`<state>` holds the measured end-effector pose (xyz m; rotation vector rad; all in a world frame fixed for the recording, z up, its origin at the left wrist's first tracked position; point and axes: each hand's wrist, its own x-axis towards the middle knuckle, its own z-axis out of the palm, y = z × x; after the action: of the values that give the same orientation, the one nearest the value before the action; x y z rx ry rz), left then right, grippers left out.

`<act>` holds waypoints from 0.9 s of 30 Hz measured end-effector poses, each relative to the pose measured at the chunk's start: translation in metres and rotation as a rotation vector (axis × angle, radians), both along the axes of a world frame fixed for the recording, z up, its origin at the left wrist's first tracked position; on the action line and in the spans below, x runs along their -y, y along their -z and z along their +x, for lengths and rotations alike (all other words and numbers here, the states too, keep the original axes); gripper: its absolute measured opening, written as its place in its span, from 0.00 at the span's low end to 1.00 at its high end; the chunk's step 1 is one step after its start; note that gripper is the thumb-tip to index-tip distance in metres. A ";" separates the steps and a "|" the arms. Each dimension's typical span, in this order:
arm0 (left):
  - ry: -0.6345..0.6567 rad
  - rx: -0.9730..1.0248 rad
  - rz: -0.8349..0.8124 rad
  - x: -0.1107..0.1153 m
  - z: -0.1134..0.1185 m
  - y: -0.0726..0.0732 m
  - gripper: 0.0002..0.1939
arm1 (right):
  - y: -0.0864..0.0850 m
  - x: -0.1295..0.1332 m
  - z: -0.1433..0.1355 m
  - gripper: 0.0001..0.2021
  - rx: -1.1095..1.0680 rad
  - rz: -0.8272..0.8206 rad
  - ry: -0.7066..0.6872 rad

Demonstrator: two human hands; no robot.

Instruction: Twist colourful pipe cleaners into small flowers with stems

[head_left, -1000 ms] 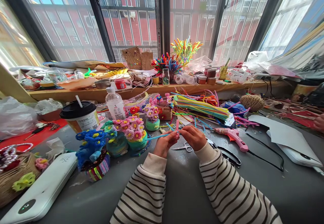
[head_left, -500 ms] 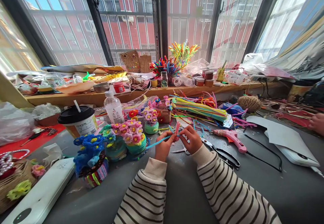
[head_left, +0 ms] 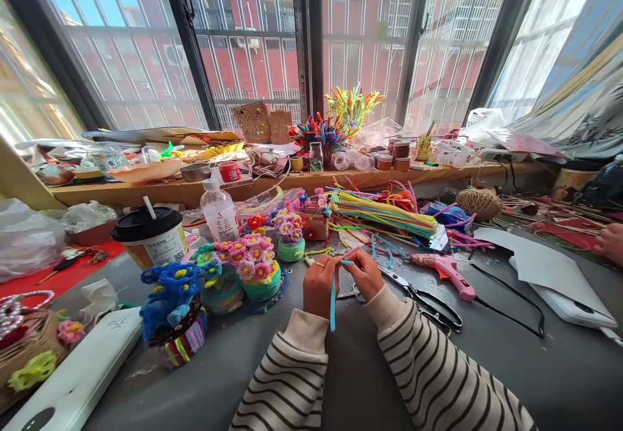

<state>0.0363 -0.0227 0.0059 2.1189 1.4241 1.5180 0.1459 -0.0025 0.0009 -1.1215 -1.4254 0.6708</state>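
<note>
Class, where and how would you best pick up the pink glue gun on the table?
Probably by the handle, coming from the near right: the pink glue gun lies with its barrel pointing left, while the handle slants that way. Mind the black cord leaving the handle's end.

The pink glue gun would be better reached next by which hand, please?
Probably the right hand: the pink glue gun lies to its right, and the left hand is farther away. That hand is busy at the blue strip, though, so the right may need freeing first.
</note>
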 end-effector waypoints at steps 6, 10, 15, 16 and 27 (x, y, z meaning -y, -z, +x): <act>-0.013 -0.136 0.059 0.000 0.001 -0.002 0.12 | -0.007 -0.001 -0.004 0.09 -0.407 -0.559 -0.209; 0.028 0.110 -0.036 -0.001 -0.001 -0.006 0.06 | -0.007 -0.005 0.000 0.09 -0.481 -0.666 -0.373; 0.082 0.507 -0.305 -0.003 -0.005 -0.010 0.04 | -0.006 -0.004 0.015 0.09 -0.268 -0.383 -0.355; 0.103 0.574 -0.360 -0.003 -0.006 -0.010 0.05 | -0.007 -0.003 0.018 0.09 -0.146 -0.237 -0.288; 0.206 0.709 -0.525 -0.003 -0.004 -0.006 0.07 | -0.006 0.003 0.023 0.10 0.775 0.670 0.057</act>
<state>0.0327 -0.0192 0.0121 1.2012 1.1230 1.3999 0.1685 -0.0051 0.0068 -0.8889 -2.0390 -0.3447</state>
